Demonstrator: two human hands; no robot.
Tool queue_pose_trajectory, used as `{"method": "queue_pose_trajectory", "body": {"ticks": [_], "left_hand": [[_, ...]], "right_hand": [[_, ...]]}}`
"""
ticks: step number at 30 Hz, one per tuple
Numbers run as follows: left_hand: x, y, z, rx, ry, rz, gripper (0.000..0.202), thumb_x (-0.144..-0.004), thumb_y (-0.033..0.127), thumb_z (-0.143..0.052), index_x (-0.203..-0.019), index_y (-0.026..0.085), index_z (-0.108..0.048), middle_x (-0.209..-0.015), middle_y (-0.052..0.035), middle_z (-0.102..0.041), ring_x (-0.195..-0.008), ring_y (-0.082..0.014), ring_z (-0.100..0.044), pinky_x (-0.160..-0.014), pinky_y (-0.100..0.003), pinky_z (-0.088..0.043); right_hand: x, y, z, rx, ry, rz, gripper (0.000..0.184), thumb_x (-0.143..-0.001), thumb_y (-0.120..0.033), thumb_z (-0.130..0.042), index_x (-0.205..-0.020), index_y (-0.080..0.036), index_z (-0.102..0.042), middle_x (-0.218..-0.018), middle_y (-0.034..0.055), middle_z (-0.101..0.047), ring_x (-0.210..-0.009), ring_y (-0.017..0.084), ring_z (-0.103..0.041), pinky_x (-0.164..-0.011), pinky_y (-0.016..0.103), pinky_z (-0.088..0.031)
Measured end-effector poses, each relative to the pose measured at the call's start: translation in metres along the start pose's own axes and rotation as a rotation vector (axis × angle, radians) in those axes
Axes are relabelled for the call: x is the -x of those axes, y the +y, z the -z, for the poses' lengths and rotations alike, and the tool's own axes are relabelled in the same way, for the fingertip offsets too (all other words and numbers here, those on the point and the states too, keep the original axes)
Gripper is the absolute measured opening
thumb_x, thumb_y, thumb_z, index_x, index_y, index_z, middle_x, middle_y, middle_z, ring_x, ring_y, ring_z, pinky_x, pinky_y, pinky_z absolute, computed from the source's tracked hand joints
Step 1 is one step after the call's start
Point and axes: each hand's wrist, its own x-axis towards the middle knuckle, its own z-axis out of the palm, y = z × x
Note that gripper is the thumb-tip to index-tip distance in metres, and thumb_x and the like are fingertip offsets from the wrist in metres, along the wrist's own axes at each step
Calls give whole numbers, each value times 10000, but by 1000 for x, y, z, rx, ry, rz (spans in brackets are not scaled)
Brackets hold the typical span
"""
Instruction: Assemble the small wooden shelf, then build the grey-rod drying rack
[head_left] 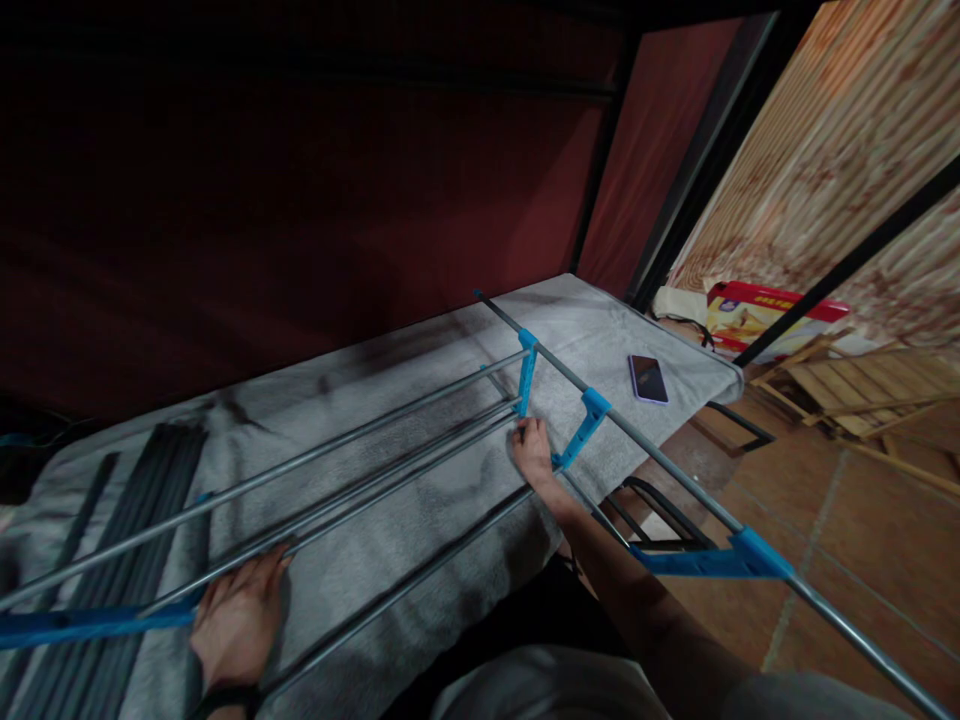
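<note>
My left hand (pixel 241 612) is closed over the near end of a thin grey metal tube (pixel 405 482), beside a blue plastic bracket (pixel 97 624). With bent fingers, my right hand (pixel 532 450) grips the tube's far end, close to another blue bracket (pixel 527 375). A second tube runs alongside, and a longer tube (pixel 352 430) spans behind them. The blue brackets sit on a long cross tube (pixel 660 455), one more bracket (pixel 589 425) standing just right of my right hand. My fingers partly hide both tube ends.
Several dark tubes (pixel 142 520) lie at the left on the grey cloth-covered bed (pixel 360 590). A phone (pixel 648 379) rests near the far right edge. Beyond are a red and yellow box (pixel 765 315), a wooden rack (pixel 870 390) and a tiled floor (pixel 862 560).
</note>
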Motion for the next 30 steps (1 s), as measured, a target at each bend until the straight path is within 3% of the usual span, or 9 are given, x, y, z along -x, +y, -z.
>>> {"method": "queue_pose_trajectory", "body": {"ticks": [3, 9, 13, 22, 30], "left_hand": [[1, 0, 0, -16, 9, 8, 545, -988, 393, -236, -1284, 182, -642, -1216, -100, -703, -1147, -304, -589, -1068, -443, -386], [2, 3, 2, -1, 21, 13, 525, -976, 353, -263, -1290, 178, -646, -1216, -111, -700, -1123, -306, -594, -1062, -445, -397], [2, 4, 4, -12, 7, 30, 499, -968, 346, -287, -1288, 217, -648, -1220, -94, -699, -1137, -300, -592, -1062, -441, -397], [1, -1, 1, -18, 2, 0, 577, -995, 404, -205, -1313, 171, -627, -1236, -100, -694, -1144, -292, -597, -1083, -425, -380], [1, 3, 4, -21, -11, -1, 561, -986, 361, -219, -1291, 169, -650, -1233, -92, -701, -1143, -297, -596, -1073, -420, -389]], "right_hand": [[-11, 2, 3, 15, 10, -88, 312, -877, -180, -467, -1162, -116, -576, -1137, 153, -592, -1113, 256, -534, -1008, 365, -421], [-28, 8, 9, 54, -210, -85, 373, -909, -174, -457, -1262, -166, -575, -1181, 100, -615, -1071, 198, -577, -981, 280, -414], [-29, 10, 7, 57, -217, -82, 348, -925, -208, -476, -1256, -170, -578, -1185, 90, -614, -1070, 186, -587, -964, 260, -417], [-31, 4, 10, 182, -243, -76, 371, -944, -365, -519, -1259, -174, -556, -1184, 108, -597, -1068, 218, -586, -948, 304, -408], [-31, 1, 10, 232, -238, -68, 326, -970, -372, -485, -1214, -180, -583, -1160, 110, -610, -1035, 215, -596, -897, 307, -417]]}}
